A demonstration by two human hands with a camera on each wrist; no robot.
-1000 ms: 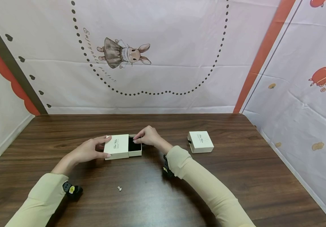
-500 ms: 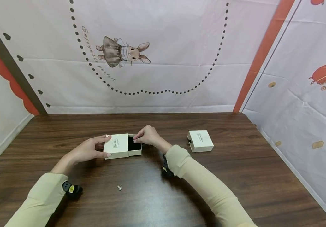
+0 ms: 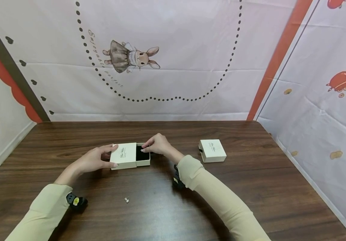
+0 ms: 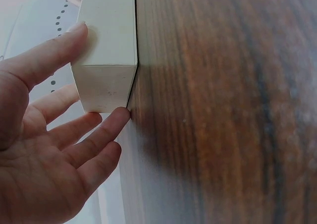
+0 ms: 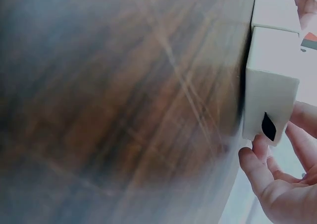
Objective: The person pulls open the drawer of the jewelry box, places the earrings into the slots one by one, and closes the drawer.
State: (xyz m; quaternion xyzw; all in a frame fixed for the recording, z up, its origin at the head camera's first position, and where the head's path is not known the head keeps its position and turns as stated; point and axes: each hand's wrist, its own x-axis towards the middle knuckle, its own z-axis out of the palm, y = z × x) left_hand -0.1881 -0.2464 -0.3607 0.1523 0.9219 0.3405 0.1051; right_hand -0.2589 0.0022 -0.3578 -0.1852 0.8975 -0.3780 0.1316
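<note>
A cream jewelry box (image 3: 124, 156) with dark lettering lies on the table, its drawer (image 3: 143, 163) pulled partway out to the right. Black lining shows inside. My left hand (image 3: 92, 159) holds the box's sleeve from the left, thumb on the near side and fingers round the end and far side, as the left wrist view (image 4: 59, 135) shows with the sleeve end (image 4: 104, 87). Over the drawer, my right hand (image 3: 158, 144) pinches a small shiny earring (image 3: 141, 150) at the fingertips. A similar small silvery earring (image 3: 127, 200) lies on the table nearer me.
A second cream box (image 3: 212, 150), closed, stands to the right on the dark wooden table (image 3: 251, 187). A black ribbon tab (image 5: 269, 127) sticks out of the drawer front in the right wrist view. Printed cloth (image 3: 173, 67) hangs behind the table.
Both hands and the box stay nearly where they were. The right fingertips shift very slightly, and the earring at them shows a little more clearly against the black lining.
</note>
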